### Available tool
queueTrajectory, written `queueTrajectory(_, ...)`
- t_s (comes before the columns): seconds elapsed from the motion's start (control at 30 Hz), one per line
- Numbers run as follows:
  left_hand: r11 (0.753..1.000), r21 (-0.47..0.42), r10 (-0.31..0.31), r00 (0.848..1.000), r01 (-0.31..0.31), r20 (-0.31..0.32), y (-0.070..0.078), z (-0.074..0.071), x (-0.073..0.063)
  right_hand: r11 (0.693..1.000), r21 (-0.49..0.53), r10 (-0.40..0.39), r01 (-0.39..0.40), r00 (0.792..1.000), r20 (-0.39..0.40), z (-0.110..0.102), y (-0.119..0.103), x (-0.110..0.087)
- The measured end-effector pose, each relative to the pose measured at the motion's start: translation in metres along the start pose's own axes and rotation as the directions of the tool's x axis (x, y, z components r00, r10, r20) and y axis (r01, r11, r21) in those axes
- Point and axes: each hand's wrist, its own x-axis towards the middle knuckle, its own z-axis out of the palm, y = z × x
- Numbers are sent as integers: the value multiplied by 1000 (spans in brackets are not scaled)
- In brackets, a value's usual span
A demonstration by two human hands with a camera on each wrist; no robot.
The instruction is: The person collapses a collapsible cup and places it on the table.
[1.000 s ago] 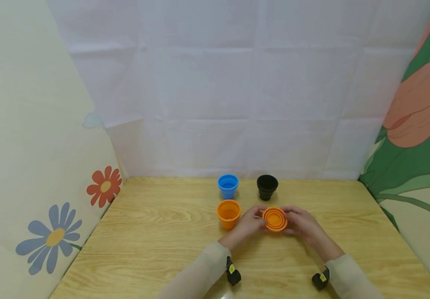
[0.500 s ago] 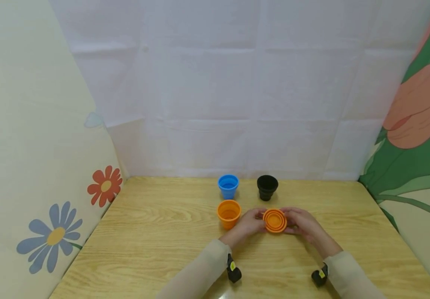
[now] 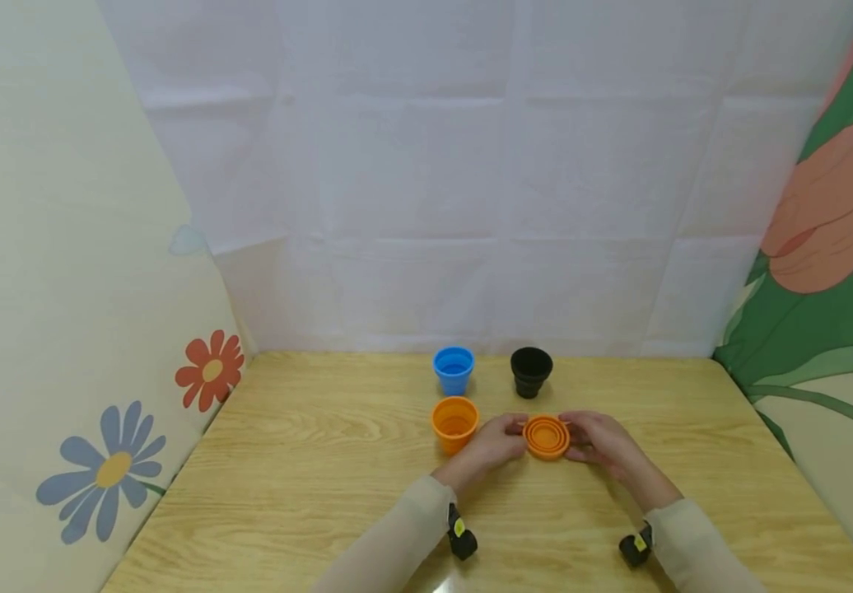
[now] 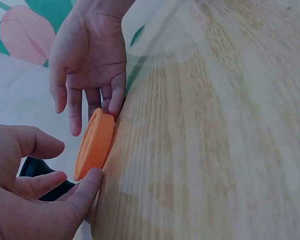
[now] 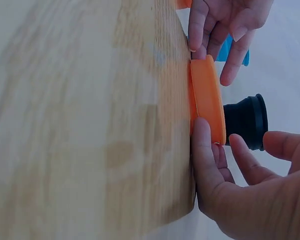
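A collapsed orange silicone cup (image 3: 546, 438) lies flat on the wooden table, its folded rings facing up. At its left side is my left hand (image 3: 499, 441), whose fingertips are spread around the rim; one digit touches the cup's edge in the left wrist view. Opposite, my right hand (image 3: 603, 445) has its fingers loosely extended, one fingertip against the cup's side (image 5: 208, 100) in the right wrist view. Neither hand curls tightly round it. An expanded orange cup (image 3: 454, 426) stands just left of my left hand.
Behind stand a blue collapsible cup (image 3: 454, 371) and a black one (image 3: 531, 372), both expanded and upright. A white cloth (image 3: 426, 181) hangs at the table's (image 3: 308, 461) back edge. Flowered cloths flank both sides. Each wrist wears a small black camera (image 3: 462, 539).
The collapsed orange cup has gone from between my fingers, slightly tilted, to flat on the table. My fingers have loosened a little around it; the other cups stay in place.
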Motion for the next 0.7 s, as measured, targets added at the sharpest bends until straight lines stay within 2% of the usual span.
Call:
queueTrajectory(0.13, 1000, -7, 3, 1000, -3, 15, -2, -1, -3, 999, -38, -24, 23, 1000, -11, 0, 0, -2)
queueTrajectory(0.23, 1000, 1, 25, 999, -25, 37, 0, -3, -6, 998, -31, -54, 53, 997, -53, -2, -1, -3)
queueTrajectory(0.37, 996, 36, 78, 995, -80, 54, 5, -6, -13, 995, -18, -99, 97, 991, -95, -6, -4, -4)
queueTrajectory(0.5, 982, 107, 152, 987, -158, 59, 14, -9, -21, 988, -56, -149, 145, 985, -86, -8, -7, -4)
queueTrajectory(0.57, 968, 129, 208, 977, -214, 56, 21, -12, -28, 980, -73, -191, 185, 979, -77, -6, -9, -5)
queueTrajectory(0.63, 948, 147, 279, 959, -284, 53, 27, -17, -36, 969, -90, -236, 230, 969, -69, -3, -12, -6)
queueTrajectory(0.7, 916, 157, 366, 929, -369, 48, 32, -23, -45, 955, -103, -283, 277, 958, -48, 2, -14, -7)
